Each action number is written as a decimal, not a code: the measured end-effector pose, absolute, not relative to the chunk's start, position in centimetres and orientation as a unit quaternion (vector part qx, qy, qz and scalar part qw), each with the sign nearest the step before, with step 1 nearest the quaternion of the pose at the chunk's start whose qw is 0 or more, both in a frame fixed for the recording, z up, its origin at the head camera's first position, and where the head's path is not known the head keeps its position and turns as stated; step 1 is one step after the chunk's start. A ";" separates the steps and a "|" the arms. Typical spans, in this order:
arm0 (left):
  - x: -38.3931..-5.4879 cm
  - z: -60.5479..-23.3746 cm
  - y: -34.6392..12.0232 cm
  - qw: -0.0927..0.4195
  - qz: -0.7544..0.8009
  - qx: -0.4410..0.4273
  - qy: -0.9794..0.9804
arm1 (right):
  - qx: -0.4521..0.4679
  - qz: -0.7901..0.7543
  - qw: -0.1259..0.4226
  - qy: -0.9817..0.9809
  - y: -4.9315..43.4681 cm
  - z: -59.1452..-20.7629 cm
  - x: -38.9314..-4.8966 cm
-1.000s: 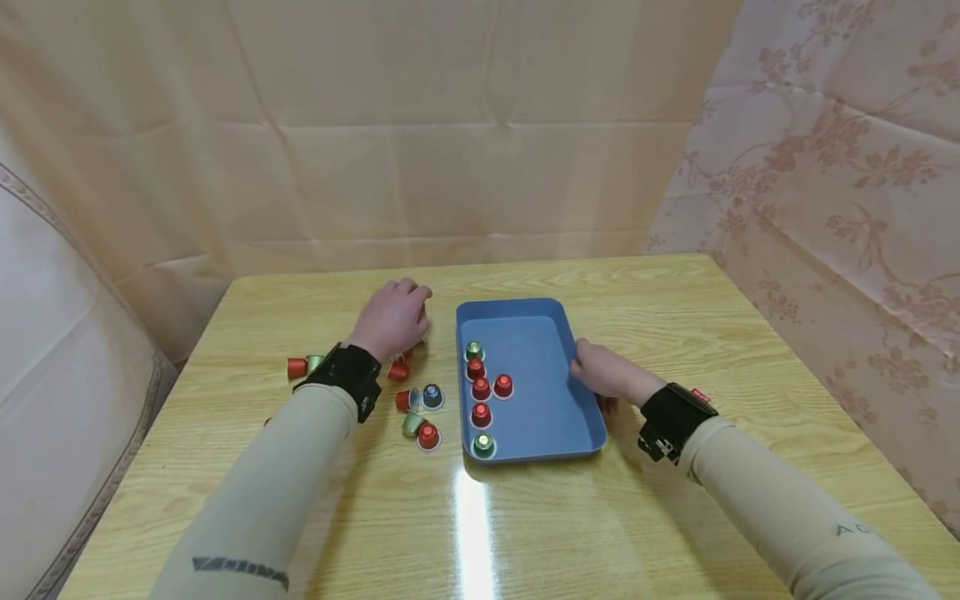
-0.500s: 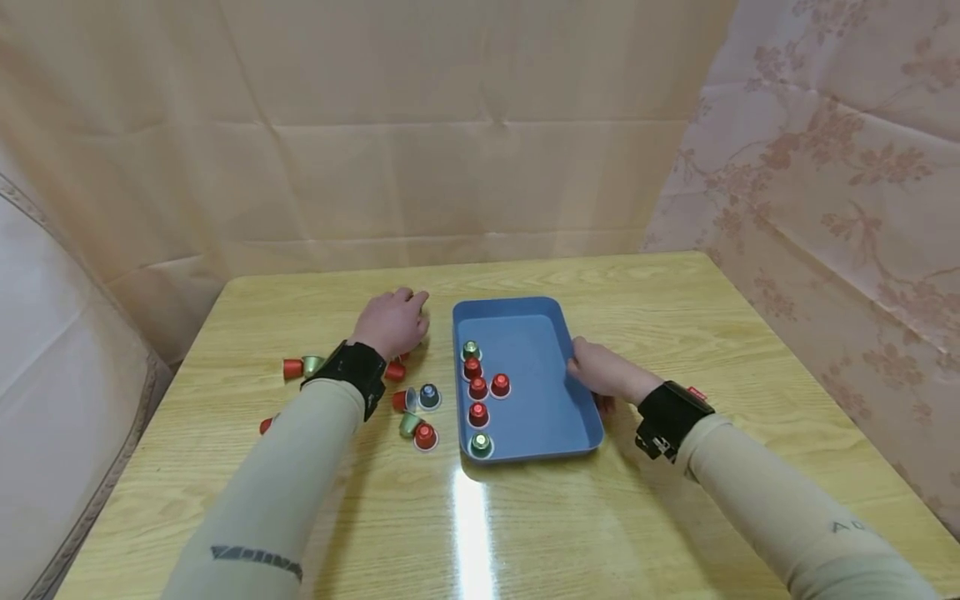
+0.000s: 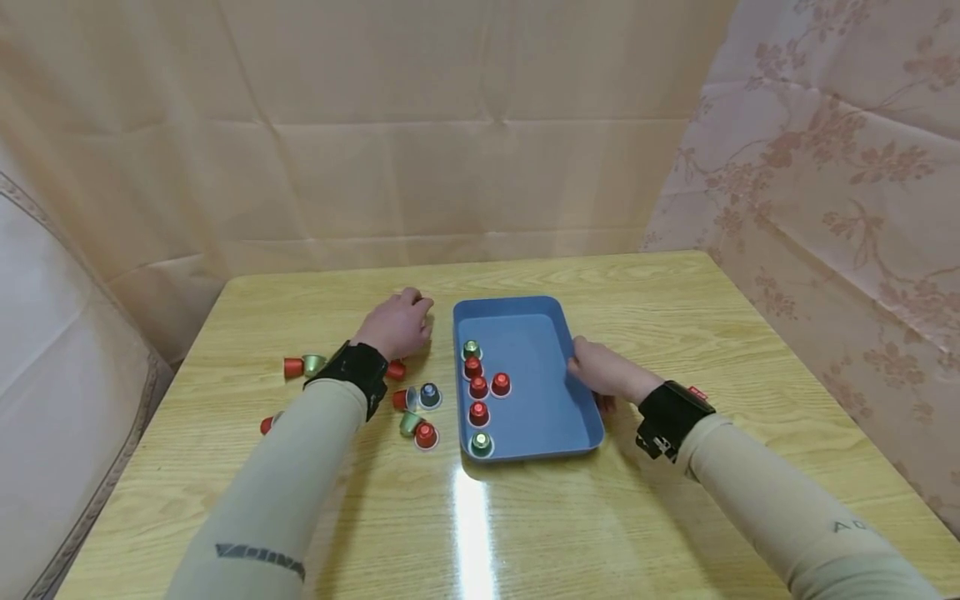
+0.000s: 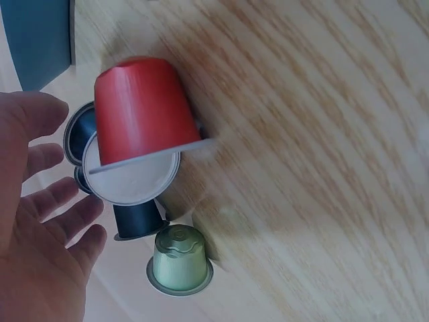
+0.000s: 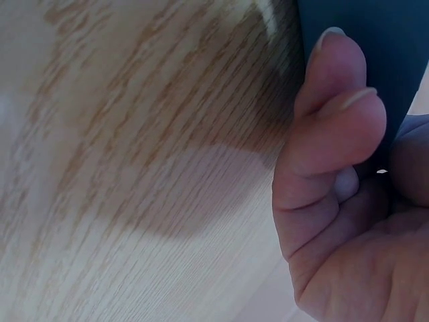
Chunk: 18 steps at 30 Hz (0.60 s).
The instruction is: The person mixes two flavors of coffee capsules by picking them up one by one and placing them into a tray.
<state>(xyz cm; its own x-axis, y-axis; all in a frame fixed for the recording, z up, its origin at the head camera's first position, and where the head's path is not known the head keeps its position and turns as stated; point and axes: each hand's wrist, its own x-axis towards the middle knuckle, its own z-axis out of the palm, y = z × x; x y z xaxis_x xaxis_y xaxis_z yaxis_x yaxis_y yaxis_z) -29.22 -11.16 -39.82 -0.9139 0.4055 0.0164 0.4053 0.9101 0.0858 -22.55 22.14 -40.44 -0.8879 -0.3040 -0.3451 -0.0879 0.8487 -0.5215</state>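
Observation:
My left hand (image 3: 396,325) is held above the table left of the blue tray (image 3: 536,358). In the left wrist view its fingers (image 4: 50,199) are loosely bent and apart, with nothing visibly held. Beside them lie a red coffee capsule (image 4: 144,111), dark capsules (image 4: 139,220) partly hidden behind it, and a green capsule (image 4: 179,258) standing upright. My right hand (image 3: 609,369) grips the tray's right wall, thumb at the rim and curled fingers (image 5: 335,134) outside. Inside the tray, red capsules (image 3: 501,383) and green capsules (image 3: 482,443) stand mostly along the left wall.
Left of the tray lie several more capsules: a dark blue one (image 3: 430,395), a red one (image 3: 425,435) and a tipped green one (image 3: 410,423). Farther left are a red capsule (image 3: 293,367) and a green capsule (image 3: 313,364). Curtains surround the wooden table (image 3: 525,533).
Between the earlier frames and now, my left hand shifts slightly and its fingers change their spread above the table. The right hand keeps its grip, and the tray's capsules stay as they were.

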 end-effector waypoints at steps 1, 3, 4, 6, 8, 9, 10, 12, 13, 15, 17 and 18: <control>-29.3 -39.9 -11.1 0.003 0.044 0.211 0.977 | -0.105 -0.253 0.212 0.938 22.2 -40.5 -22.6; -29.3 -40.0 -11.0 0.006 0.042 0.220 0.975 | -0.106 -0.251 0.212 0.938 22.2 -40.4 -22.6; -29.3 -40.0 -11.0 0.008 0.042 0.224 0.974 | -0.106 -0.251 0.212 0.938 22.1 -40.4 -22.6; -29.3 -39.9 -10.8 0.012 0.045 0.231 0.972 | -0.108 -0.251 0.212 0.938 22.1 -40.4 -22.6; -29.2 -39.9 -10.6 0.014 0.048 0.235 0.971 | -0.109 -0.253 0.212 0.938 22.1 -40.4 -22.5; -29.2 -39.9 -10.5 0.016 0.049 0.236 0.970 | -0.109 -0.254 0.212 0.937 22.1 -40.4 -22.5; -29.2 -39.9 -10.4 0.015 0.049 0.235 0.971 | -0.108 -0.254 0.213 0.937 22.1 -40.3 -22.5; -29.2 -39.9 -10.4 0.016 0.048 0.234 0.971 | -0.108 -0.254 0.212 0.938 22.1 -40.3 -22.5; -29.2 -39.9 -10.3 0.016 0.047 0.233 0.971 | -0.107 -0.253 0.212 0.938 22.1 -40.3 -22.5; -29.1 -39.9 -10.3 0.018 0.048 0.231 0.972 | -0.107 -0.252 0.212 0.938 22.1 -40.3 -22.5; -29.1 -39.8 -10.2 0.020 0.050 0.231 0.972 | -0.107 -0.251 0.212 0.938 22.1 -40.3 -22.5; -29.1 -39.8 -10.2 0.020 0.050 0.231 0.972 | -0.107 -0.251 0.212 0.938 22.1 -40.3 -22.5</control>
